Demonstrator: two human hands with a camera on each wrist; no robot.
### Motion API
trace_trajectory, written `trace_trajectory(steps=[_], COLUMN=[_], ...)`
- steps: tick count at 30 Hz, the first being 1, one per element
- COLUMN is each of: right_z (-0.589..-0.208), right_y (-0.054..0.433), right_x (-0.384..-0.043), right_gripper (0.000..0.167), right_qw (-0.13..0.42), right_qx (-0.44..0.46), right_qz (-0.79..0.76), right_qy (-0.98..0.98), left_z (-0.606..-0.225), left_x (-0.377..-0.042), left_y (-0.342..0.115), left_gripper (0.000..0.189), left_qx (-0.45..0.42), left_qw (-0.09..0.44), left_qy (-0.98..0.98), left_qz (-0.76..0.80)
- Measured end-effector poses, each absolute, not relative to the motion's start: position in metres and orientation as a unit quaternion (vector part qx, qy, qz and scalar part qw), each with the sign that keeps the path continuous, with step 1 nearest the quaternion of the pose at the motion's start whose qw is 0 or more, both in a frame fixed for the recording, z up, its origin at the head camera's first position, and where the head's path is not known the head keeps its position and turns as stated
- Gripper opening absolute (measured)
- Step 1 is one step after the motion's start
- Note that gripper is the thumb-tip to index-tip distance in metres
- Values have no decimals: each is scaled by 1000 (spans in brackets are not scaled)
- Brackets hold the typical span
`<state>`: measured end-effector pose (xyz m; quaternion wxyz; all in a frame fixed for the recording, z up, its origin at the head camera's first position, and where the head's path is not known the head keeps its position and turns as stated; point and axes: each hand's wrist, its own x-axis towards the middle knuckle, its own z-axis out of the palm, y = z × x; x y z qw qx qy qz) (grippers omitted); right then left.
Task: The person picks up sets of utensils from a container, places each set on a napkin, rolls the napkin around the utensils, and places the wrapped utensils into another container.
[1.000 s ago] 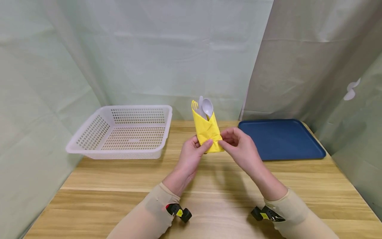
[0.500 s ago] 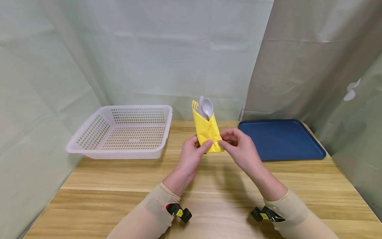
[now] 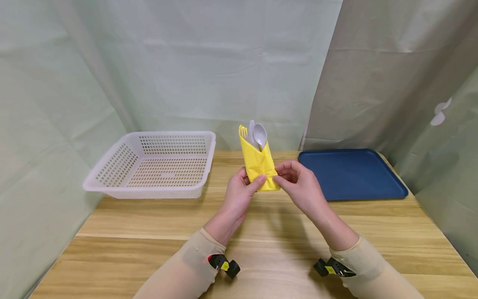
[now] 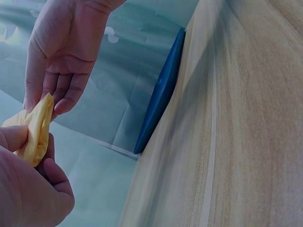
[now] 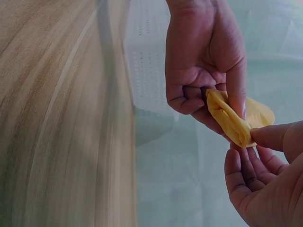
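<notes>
Pinching the lower end of a folded yellow napkin (image 3: 259,166), both hands hold it up in the air above the middle of the tabletop (image 3: 261,232), toward its far edge. The left hand (image 3: 239,195) has its thumb in front and curled fingers behind the bottom corner; the right hand (image 3: 300,187) grips the other bottom corner between thumb and fingertips (image 5: 265,137). Neither hand is relaxed; both are closed on the paper.

The napkin makes a pocket, and from its open top a white plastic spoon (image 3: 259,135) and a fork (image 3: 244,132) stick out. A third white piece stands between them, maybe a knife, but I cannot tell. The long axis of the bundle is nearly vertical, leaning a little to the left, with the utensil heads pointing up and the folded bottom pointing down to the wood.

I judge the step in hand is finishing the wrap, tightening the bottom fold. The next move probably calls for keeping the pinch firm, so the fold does not open, while carrying the bundle away.

A white perforated basket (image 3: 112,182) stands at the far left of the tabletop, a blue tray (image 3: 354,174) at the far right.
</notes>
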<state>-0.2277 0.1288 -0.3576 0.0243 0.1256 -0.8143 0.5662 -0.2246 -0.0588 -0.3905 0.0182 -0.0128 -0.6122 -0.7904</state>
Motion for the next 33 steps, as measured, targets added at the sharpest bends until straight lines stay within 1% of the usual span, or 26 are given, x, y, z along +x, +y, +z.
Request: trace_trajectory(steps=[10,24,33], right_z=[-359,-360,-362], right_y=[129,129,129], right_x=[-228,-229,-230], right_gripper=[22,21,19], right_qw=[18,29,28], right_qx=[118,122,125], right_qz=[570,558,556], right_qy=[-813,-820,-821], left_z=[-391,-392,-391], left_x=[-225,-224,-223], left_y=[-59,-61,-60], left_gripper=[35,34,33], left_qx=[0,4,5], left_qw=[28,18,31], left_qy=[-613,-632,-632], left_qz=[-789,-775,-775])
